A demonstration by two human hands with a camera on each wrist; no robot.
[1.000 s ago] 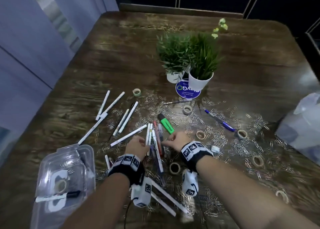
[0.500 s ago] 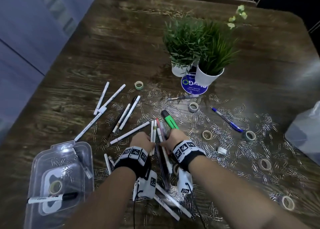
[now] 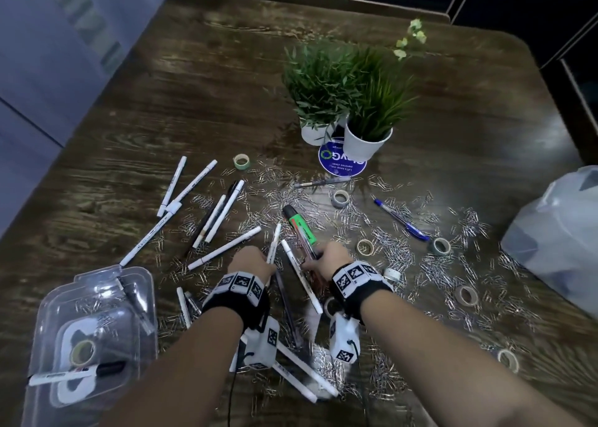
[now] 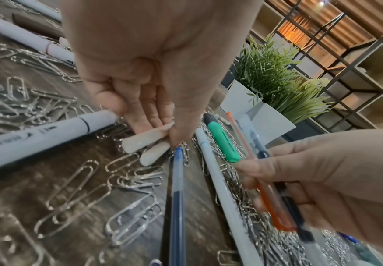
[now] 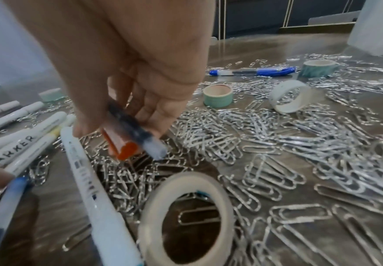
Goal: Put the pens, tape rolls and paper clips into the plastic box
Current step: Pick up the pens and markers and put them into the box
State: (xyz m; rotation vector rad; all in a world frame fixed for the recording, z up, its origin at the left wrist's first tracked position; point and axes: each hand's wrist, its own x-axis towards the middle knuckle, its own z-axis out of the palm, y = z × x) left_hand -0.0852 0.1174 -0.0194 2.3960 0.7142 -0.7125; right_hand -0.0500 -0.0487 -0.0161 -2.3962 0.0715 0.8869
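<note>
Head view: a dark wooden table is shown strewn with paper clips, white pens and tape rolls across its middle and near half. The left hand is closed on two white pens, pinched between thumb and fingers as seen from the left wrist, just above the clips. The right hand is curled round an orange pen and a dark pen, held together and lifted off the surface, their ends shown blurred from the right wrist. Between the two hands a blue pen and a white pen are lying on the table, and a green highlighter is lying just beyond the right hand. The plastic box is standing open at the near left corner, and a tape roll, some clips and two markers are seen inside it. Two potted plants are placed past the middle, beside a round blue sticker. A translucent plastic bag is seen at the right edge. A blue-capped pen and a grey tape roll are lying near each other towards that bag.
</note>
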